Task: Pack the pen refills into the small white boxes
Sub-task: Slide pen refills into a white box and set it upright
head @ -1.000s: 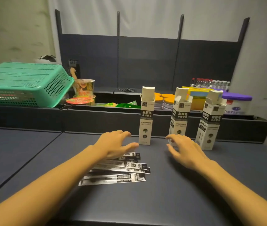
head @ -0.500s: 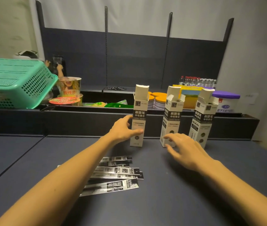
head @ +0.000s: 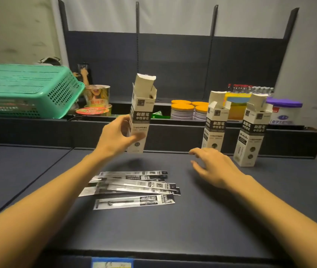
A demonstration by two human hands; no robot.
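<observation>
The box [head: 141,117] in my left hand [head: 115,138] is matt white card; the refill sleeves [head: 134,188] are glossy plastic film; my desk [head: 211,219] looks smooth, matt.

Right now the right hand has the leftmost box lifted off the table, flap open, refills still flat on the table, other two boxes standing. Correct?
Wrong hand. The head view shows the left hand holding the lifted box; the right hand is open, holding nothing, near the table. The rest stands: flap open, refills flat, other two boxes standing.
</observation>
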